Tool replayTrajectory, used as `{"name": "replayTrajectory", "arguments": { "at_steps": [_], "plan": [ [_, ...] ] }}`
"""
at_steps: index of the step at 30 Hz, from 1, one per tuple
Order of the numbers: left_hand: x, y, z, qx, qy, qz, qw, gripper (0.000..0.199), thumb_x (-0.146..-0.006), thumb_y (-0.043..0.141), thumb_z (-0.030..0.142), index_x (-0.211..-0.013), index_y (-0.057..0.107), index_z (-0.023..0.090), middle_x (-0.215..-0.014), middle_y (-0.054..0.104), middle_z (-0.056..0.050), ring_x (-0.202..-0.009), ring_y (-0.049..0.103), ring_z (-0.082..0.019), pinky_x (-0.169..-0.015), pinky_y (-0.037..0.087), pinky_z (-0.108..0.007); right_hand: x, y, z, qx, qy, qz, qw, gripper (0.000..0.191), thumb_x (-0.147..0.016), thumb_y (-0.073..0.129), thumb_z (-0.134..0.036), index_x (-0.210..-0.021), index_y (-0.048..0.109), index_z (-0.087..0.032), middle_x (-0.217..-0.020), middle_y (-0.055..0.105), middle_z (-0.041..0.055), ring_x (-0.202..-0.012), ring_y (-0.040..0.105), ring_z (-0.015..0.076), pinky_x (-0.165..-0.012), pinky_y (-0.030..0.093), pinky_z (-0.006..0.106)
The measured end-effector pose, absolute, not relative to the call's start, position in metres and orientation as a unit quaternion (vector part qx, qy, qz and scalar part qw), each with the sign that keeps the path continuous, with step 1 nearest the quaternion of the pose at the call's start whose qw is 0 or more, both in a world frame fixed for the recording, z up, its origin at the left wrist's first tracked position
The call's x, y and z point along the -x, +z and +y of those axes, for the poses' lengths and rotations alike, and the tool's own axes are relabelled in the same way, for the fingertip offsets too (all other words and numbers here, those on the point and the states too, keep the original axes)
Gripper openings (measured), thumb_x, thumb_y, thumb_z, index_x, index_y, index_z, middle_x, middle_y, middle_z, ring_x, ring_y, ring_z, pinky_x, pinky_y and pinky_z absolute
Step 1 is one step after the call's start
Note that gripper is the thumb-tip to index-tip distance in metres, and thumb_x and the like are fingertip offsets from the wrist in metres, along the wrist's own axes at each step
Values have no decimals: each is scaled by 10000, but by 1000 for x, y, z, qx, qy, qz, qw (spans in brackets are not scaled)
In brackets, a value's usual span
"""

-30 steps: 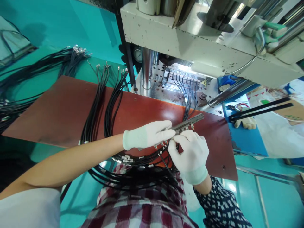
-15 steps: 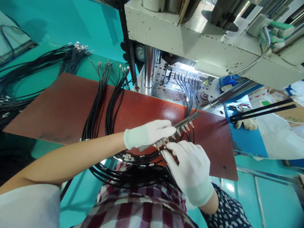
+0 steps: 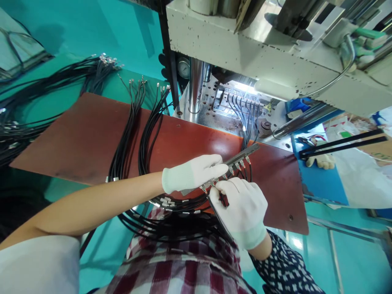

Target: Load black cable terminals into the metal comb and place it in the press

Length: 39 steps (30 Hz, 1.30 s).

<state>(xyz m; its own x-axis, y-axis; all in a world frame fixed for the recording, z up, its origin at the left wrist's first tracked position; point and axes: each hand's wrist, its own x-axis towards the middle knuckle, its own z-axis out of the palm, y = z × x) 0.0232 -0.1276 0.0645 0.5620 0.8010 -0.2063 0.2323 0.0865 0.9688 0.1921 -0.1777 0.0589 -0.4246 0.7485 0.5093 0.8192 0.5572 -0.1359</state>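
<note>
My left hand (image 3: pixel 200 171), in a white glove, is closed on a grey metal bar (image 3: pixel 249 152) that slants up to the right. Along the bar's near edge sits a row of small metal cable connectors (image 3: pixel 237 166), with black cables running from them. My right hand (image 3: pixel 241 206), gloved too, pinches at the lower left end of this row. Thumb and forefinger are closed on a connector end of a black cable (image 3: pixel 219 216); the fingers partly hide it. More black cables (image 3: pixel 171 232) loop across my lap below the bar.
A red-brown board (image 3: pixel 190 136) spans the front of a press (image 3: pixel 245 57). Two cable bundles (image 3: pixel 127 134) lie across the board. Several cables run into a lit metal mould (image 3: pixel 241 100) under the press. A blue surface at right holds a spare glove (image 3: pixel 321 160).
My right hand has shifted slightly left and upward along the bar, its fingers still at the connectors. The left hand keeps its hold. The whole view has moved slightly.
</note>
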Motion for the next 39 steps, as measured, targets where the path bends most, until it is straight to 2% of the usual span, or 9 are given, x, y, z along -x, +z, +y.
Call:
{"name": "replayTrajectory", "arguments": {
  "at_steps": [25,27,31,34,39],
  "plan": [
    [-25,62,-133,-685,254,411,546,356,-996,363,460,-782,413,180,-735,393,46,-681,360,-101,-665,345,-267,-191,48,-178,437,-77,-835,326,222,-801,659,-128,-605,584,-200,-575,592,-24,-570,529,125,-608,326,332],
    [-24,61,-132,-686,250,412,545,367,-995,359,474,-785,416,179,-733,398,48,-678,365,-100,-659,344,-268,-194,50,-178,428,-64,-842,321,186,-822,670,-149,-651,618,-199,-591,611,-29,-575,540,121,-613,332,326],
    [-21,64,-128,-700,231,415,534,398,-988,359,506,-768,409,178,-716,395,49,-662,363,-101,-638,321,-272,-214,58,-176,416,-18,-850,323,15,-852,710,-217,-861,699,-210,-725,683,-25,-651,593,123,-658,373,309],
    [-19,70,-127,-700,211,422,536,410,-985,359,515,-756,400,178,-706,404,47,-649,370,-100,-628,314,-271,-230,62,-172,469,-37,-819,329,21,-854,706,-203,-874,712,-204,-777,690,-7,-695,600,131,-687,390,306],
    [-21,75,-125,-698,198,418,547,421,-979,355,539,-762,403,181,-703,428,44,-639,391,-99,-619,329,-265,-232,65,-166,523,-60,-795,301,85,-859,692,-285,-882,740,-218,-749,642,0,-686,567,146,-672,365,320]
  ]
}}
